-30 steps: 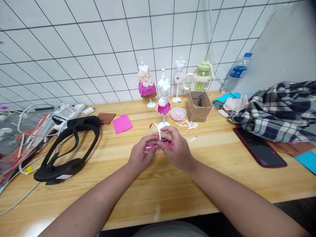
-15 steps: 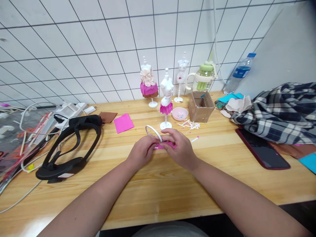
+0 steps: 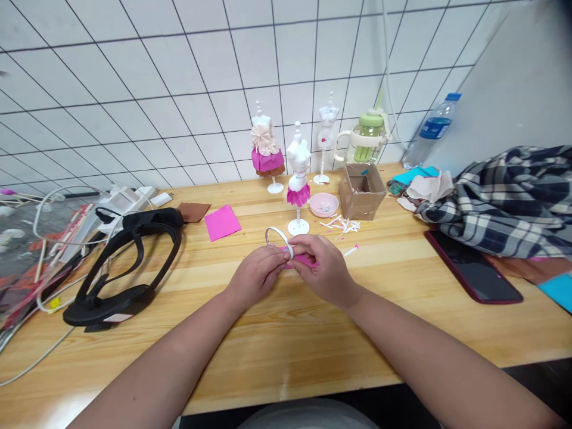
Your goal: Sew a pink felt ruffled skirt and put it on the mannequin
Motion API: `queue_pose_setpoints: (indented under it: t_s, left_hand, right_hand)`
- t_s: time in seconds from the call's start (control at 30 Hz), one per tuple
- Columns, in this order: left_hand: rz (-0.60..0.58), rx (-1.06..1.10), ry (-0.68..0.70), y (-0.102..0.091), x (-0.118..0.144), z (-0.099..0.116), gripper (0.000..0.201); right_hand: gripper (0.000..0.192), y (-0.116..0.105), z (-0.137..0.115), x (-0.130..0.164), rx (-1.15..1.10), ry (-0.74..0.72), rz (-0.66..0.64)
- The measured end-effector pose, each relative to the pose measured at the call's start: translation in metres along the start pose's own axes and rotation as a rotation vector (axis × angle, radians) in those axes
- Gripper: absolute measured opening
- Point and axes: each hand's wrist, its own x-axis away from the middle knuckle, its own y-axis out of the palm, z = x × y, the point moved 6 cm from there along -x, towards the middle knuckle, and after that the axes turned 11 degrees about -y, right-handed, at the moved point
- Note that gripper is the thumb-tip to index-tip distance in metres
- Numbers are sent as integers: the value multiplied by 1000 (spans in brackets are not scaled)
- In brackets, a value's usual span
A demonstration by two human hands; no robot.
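Observation:
A white looped strip of tape (image 3: 280, 233) stands up in an arc between my hands. My left hand (image 3: 255, 273) is closed, its fingertips pinched at the lower end of the strip. My right hand (image 3: 322, 262) meets it from the other side, thumb and fingers closed on the same end. Beneath the fingertips a piece of bright pink crepe paper (image 3: 308, 260) lies on the table, partly hidden. Just beyond stands a small white mannequin (image 3: 298, 156) on a round base, wearing a ruffled pink skirt (image 3: 298, 195).
Behind are a dressed mannequin (image 3: 267, 149), another mannequin (image 3: 326, 128), a pink dish (image 3: 324, 213), a cardboard box (image 3: 363, 202) and white scraps (image 3: 344, 224). A pink sheet (image 3: 222, 223) and black headset (image 3: 120, 304) lie left; a phone (image 3: 473, 268) and plaid cloth (image 3: 504, 196) right.
My right hand's fingers have come down and closed nearer the strip's end. The loop stands slightly more upright. The whole view has shifted a little.

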Motion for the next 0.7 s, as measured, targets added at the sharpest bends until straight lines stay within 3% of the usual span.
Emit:
queue_pose_setpoints:
  t_s: [0.37,0.53,0.7]
  left_hand:
    - [-155,182,-86,-2,4,3,16]
    - [-180,235,-78,-5,6,5,15]
    - [-187,149,37,0,5,6,23]
  right_hand:
    - [30,-5,-10,-1,-58,-182,-1]
    - [29,-6,-5,-2,-85,-147,-1]
    - [45,-3,1,0,-256,-60,-13]
